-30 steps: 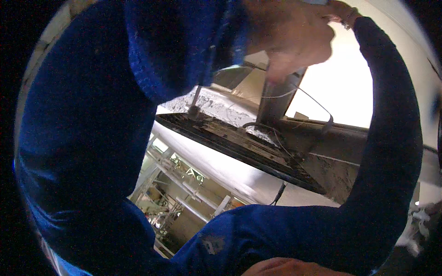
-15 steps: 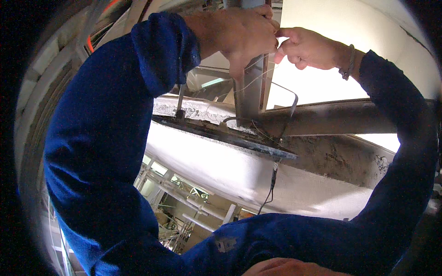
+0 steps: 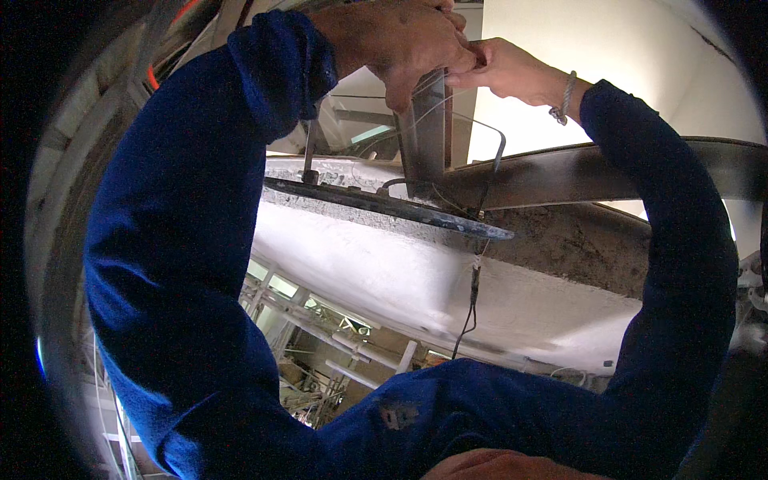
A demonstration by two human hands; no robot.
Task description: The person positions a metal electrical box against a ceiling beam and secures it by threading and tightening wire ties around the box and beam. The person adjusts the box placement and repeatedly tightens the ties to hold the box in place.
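Both my hands are raised and meet at the top of the view. My left hand (image 3: 412, 48) has its fingers curled in and its thumb pointing down; what lies inside them is hidden. My right hand (image 3: 512, 70), with a grey cord bracelet (image 3: 566, 98) at the wrist, pinches beside the left fingers. A thin pale wire (image 3: 426, 113) runs up to the right fingertips. Behind the hands a grey metal post (image 3: 424, 140) stands upright. Below them lies a long dark metal bar (image 3: 384, 206) with a thin bent strip (image 3: 498, 156) rising at its right end.
A dark beam (image 3: 552, 172) extends right from the post. A curved white surface (image 3: 376, 260) spans the middle, and a black cable (image 3: 470, 312) hangs in front of it. A thin rod (image 3: 310, 152) stands by my left sleeve. Pale pipes (image 3: 352, 374) show far below.
Both hands have shifted slightly up and left in view. The right hand has turned, its fingers now tucked closer against the left. The bar and beam appear a little higher.
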